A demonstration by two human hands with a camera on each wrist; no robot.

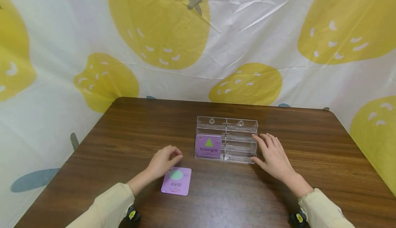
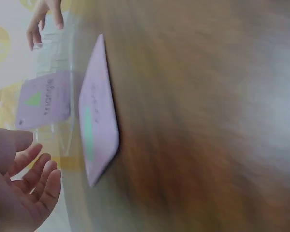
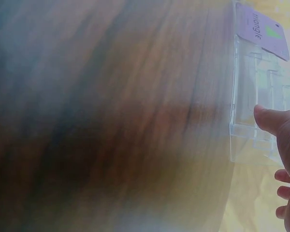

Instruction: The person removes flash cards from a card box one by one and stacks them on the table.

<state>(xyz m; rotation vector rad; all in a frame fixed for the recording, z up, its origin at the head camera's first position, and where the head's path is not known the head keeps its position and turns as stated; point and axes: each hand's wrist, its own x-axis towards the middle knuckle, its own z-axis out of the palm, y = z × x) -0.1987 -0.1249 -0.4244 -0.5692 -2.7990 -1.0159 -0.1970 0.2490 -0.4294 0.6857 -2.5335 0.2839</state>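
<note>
A clear plastic card rack (image 1: 239, 149) with stepped pockets in two columns stands on the table. In its lower left pocket sits a purple triangle card (image 1: 208, 146) with a green triangle. A purple oval card (image 1: 176, 185) with a mint oval lies on the table, front left of the rack. My left hand (image 1: 163, 161) is at that card's far edge, fingers loosely bent and holding nothing, as the left wrist view shows. My right hand (image 1: 273, 156) is at the rack's right side, thumb (image 3: 268, 118) at its lower front corner and fingertips higher along the same side.
The brown wood-grain table (image 1: 247, 200) has rounded far corners. Behind it hangs a white cloth (image 1: 173, 83) printed with yellow lemons, which also runs along both sides. A pale sleeve covers each forearm, with a dark wrist device (image 1: 132, 216) below the left one.
</note>
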